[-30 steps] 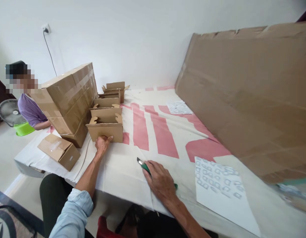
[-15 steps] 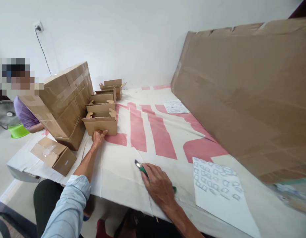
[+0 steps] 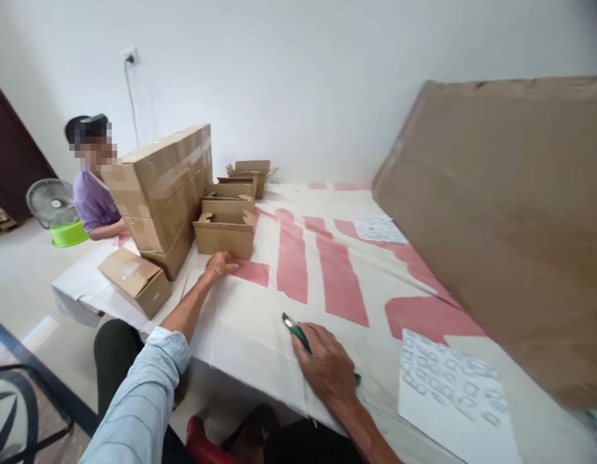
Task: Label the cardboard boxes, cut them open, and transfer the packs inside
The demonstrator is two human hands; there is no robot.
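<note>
My left hand (image 3: 220,265) rests on the cloth at the lower front edge of a small open cardboard box (image 3: 224,242), seemingly touching it. Its fingers reach to the right and are not wrapped around anything. Behind this box stand several more open boxes (image 3: 253,169) in a row, flaps up. My right hand (image 3: 325,364) lies on the table, closed around a green utility knife (image 3: 298,335). The knife's blade end points away and to the left, and its tail shows past my palm. To the right is a paper sheet (image 3: 456,399) with handwritten marks.
Taped cartons (image 3: 158,187) are stacked at the left, with a closed box (image 3: 135,280) before them. A large cardboard carton (image 3: 501,219) fills the right side. Another sheet (image 3: 380,229) lies farther back. A person in purple (image 3: 95,203) sits beyond the stack, near a fan (image 3: 51,201).
The view has swung left, so everything appears farther right. My left hand has slipped slightly down from the box front towards the cloth. My right hand keeps the knife in about the same place.
</note>
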